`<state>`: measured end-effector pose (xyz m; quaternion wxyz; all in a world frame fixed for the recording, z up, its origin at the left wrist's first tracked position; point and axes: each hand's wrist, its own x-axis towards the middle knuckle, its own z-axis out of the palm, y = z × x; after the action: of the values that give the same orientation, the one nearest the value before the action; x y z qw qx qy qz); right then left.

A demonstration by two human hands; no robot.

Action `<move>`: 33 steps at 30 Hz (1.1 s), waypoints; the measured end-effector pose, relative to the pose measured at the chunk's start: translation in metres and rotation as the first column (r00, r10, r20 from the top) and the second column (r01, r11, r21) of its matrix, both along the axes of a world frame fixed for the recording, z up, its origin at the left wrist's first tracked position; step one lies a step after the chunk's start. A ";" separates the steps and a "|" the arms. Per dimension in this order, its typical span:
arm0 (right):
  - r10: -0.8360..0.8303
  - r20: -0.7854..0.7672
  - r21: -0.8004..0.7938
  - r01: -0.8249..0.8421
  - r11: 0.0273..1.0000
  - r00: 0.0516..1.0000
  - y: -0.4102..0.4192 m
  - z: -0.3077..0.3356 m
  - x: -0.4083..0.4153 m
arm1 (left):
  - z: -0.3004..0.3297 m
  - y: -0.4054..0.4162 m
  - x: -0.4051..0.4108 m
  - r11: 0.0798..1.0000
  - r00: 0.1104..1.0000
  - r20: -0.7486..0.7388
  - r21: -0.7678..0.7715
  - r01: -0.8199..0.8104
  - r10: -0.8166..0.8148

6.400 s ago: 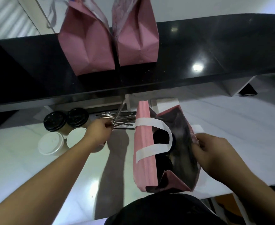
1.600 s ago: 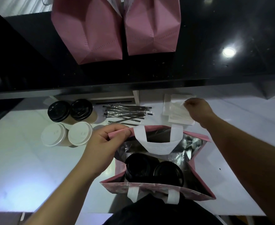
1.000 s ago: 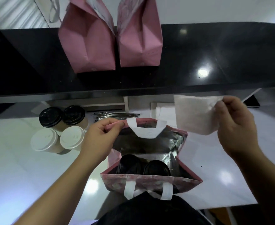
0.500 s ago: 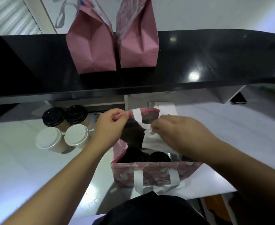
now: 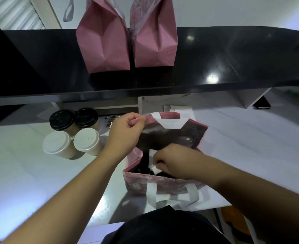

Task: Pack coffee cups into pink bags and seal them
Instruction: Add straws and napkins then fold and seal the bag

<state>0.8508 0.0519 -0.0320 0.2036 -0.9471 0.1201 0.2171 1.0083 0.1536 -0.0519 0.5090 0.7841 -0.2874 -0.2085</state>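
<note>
An open pink bag point(image 5: 162, 184) with white handles and a foil lining stands on the white counter in front of me. My left hand point(image 5: 125, 136) pinches its far left rim and holds it open. My right hand point(image 5: 173, 161) is inside the bag's mouth, gripping a white napkin point(image 5: 154, 164) low over the dark cups, which are mostly hidden. Four cups stand left of the bag: two with black lids point(image 5: 62, 120) behind, two with white lids point(image 5: 57, 143) in front.
Two closed pink bags point(image 5: 127, 37) stand on the black raised counter point(image 5: 233, 64) at the back. A pile of wrapped straws point(image 5: 111, 120) lies behind my left hand. A stack of white napkins point(image 5: 178, 108) lies behind the open bag. A phone point(image 5: 262, 103) lies far right.
My right hand has carried the napkin from the stack down into the open bag. My left hand keeps hold of the bag's rim.
</note>
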 end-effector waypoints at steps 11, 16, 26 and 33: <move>-0.162 0.036 0.126 0.157 0.980 0.986 -0.010 0.040 -0.020 | 0.006 0.012 -0.008 1.000 0.998 -0.060 0.000 0.010 -0.010; -0.298 0.322 0.017 0.309 0.951 0.899 -0.021 0.058 -0.082 | 0.012 0.019 -0.008 0.998 0.989 -0.140 -0.034 0.052 -0.056; -0.531 0.195 0.337 0.453 0.826 0.824 -0.038 0.013 -0.141 | 0.001 0.075 -0.021 0.985 0.978 -0.147 -0.058 -0.160 0.150; -0.569 0.275 0.489 0.397 0.777 0.775 -0.038 0.004 -0.127 | -0.009 0.113 -0.031 0.927 0.901 -0.237 0.003 0.375 -0.364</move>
<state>0.7237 0.0136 -0.0278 0.4645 -0.8424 0.2718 -0.0265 0.9774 0.2662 -0.0605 0.4712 0.6976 -0.3643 -0.3984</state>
